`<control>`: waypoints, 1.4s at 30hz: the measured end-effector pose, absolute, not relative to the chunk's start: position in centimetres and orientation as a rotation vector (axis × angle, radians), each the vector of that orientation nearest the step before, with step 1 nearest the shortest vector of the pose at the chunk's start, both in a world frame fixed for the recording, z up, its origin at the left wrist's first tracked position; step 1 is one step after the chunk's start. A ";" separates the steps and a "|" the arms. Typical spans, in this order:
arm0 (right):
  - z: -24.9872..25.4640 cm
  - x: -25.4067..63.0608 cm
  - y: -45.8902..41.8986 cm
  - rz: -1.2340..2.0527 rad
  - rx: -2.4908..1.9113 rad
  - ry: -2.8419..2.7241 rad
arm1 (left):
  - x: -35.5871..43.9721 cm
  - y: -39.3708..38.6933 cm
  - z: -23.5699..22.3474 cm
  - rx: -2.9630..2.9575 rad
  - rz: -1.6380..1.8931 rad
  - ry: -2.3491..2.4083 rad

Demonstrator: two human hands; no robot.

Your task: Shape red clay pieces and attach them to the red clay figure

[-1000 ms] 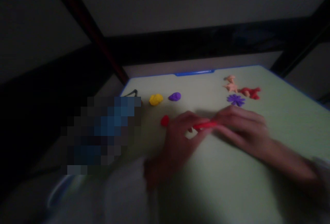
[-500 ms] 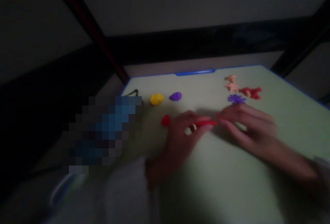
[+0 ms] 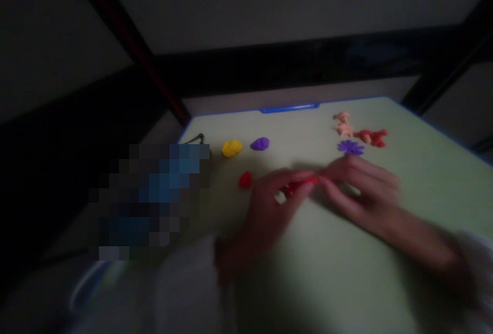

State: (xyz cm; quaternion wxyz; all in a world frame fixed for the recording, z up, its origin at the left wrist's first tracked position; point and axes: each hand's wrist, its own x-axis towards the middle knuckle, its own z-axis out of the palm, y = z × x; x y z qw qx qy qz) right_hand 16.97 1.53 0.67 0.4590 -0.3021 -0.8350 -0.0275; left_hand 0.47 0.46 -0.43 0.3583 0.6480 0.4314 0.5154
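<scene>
Between the thumb and fingers of my left hand [image 3: 275,203] is a thin strip of red modelling clay [image 3: 296,186]. My right hand [image 3: 358,185] pinches the strip's right end, its fingertips close to those of the left. Both hands are closed and somewhat blurred. A small red clay lump [image 3: 245,180] lies just left of my left hand. Beyond my right hand sits a purple clay flower shape [image 3: 351,147].
On the pale table [image 3: 327,282] lie a yellow clay lump [image 3: 231,148] and a purple clay lump [image 3: 260,143]. Peach clay shapes [image 3: 344,128] and a red clay figure [image 3: 373,137] are at the back right. A blue handle [image 3: 289,108] edges the far side. Something pixelated covers the left.
My right hand has moved left, and its fingertips now meet the red strip's end. The left hand still holds the strip. The view has shifted slightly.
</scene>
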 end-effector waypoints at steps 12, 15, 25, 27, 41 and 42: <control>0.5 16.9 1.6 -0.068 -0.728 -2.087 | 0.5 0.7 -0.3 1.712 1.339 1.177; 0.5 16.9 1.6 -0.106 -0.738 -2.063 | 0.5 0.7 -0.4 1.710 1.343 1.164; 0.3 16.9 1.8 -0.147 -0.707 -2.091 | 0.6 0.6 -0.4 1.637 1.328 1.151; 0.3 16.9 1.8 -0.152 -0.694 -2.097 | 0.6 0.6 -0.3 1.636 1.328 1.161; 0.0 17.1 2.3 -0.333 -0.616 -2.163 | 0.5 0.8 -0.7 1.632 1.317 1.151; 0.0 17.0 2.3 -0.335 -0.614 -2.165 | 0.5 0.8 -0.8 1.643 1.313 1.148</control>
